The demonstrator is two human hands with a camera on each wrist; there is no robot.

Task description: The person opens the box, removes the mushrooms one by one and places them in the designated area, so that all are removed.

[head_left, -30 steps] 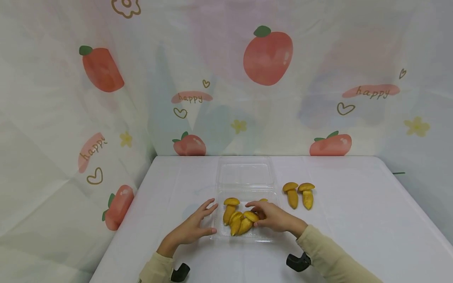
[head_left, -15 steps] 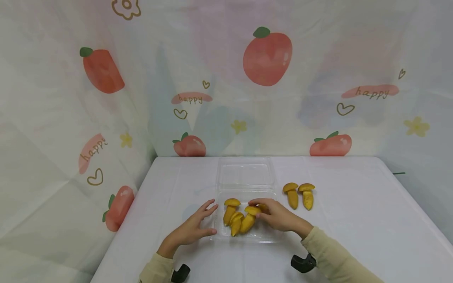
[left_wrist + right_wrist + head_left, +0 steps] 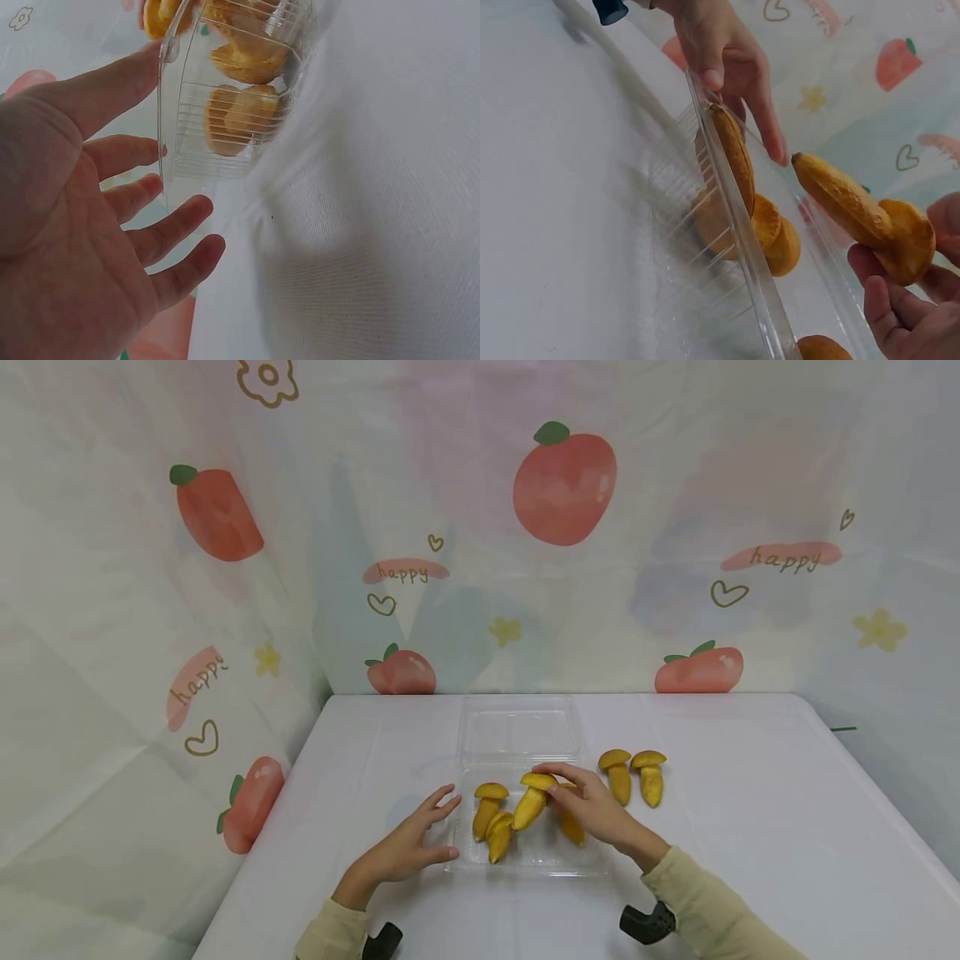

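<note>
My right hand (image 3: 588, 797) pinches a yellow mushroom (image 3: 531, 802) by its cap, holding it over a clear plastic clamshell box (image 3: 536, 862). In the right wrist view the held mushroom (image 3: 844, 202) points its stem toward my other hand. Two mushrooms lie in the box's left side, one upper (image 3: 489, 806) and one lower (image 3: 499, 839). Another mushroom (image 3: 572, 827) lies at the box's right, partly hidden behind my right hand. My left hand (image 3: 405, 843) is spread at the box's left edge, its thumb and fingertips right at the wall (image 3: 169, 112), holding nothing.
Two more mushrooms, a left one (image 3: 617, 774) and a right one (image 3: 649, 777), lie on the white table (image 3: 735, 827) right of the box. The box's lid (image 3: 519, 727) is folded back behind it. A printed cloth (image 3: 480, 485) hangs behind the table.
My right hand has lifted one mushroom from the box, up and away from the other two on the left. The mushroom at the box's right now shows more. My left hand stays in place.
</note>
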